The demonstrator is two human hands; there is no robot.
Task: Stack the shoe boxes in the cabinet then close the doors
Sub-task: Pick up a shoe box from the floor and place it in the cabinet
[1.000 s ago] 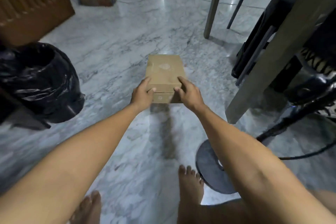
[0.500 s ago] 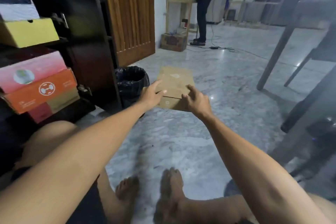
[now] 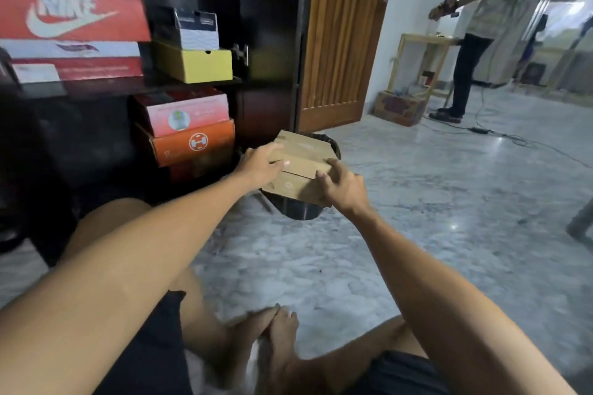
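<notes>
Head view showed the brown shoe box [image 3: 300,167] held in the air above the black bin [image 3: 300,207], just beside the open cabinet [image 3: 250,9]. The left hand [image 3: 260,165] lay on its lid with fingers stretched; the right hand [image 3: 341,184] clamped its near corner with curled fingers.

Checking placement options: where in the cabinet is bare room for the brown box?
Lower shelf: dark open space left of the pink box and orange box. Upper shelf: crowded, Nike box beside yellow box. Both hands carry the brown box.
</notes>
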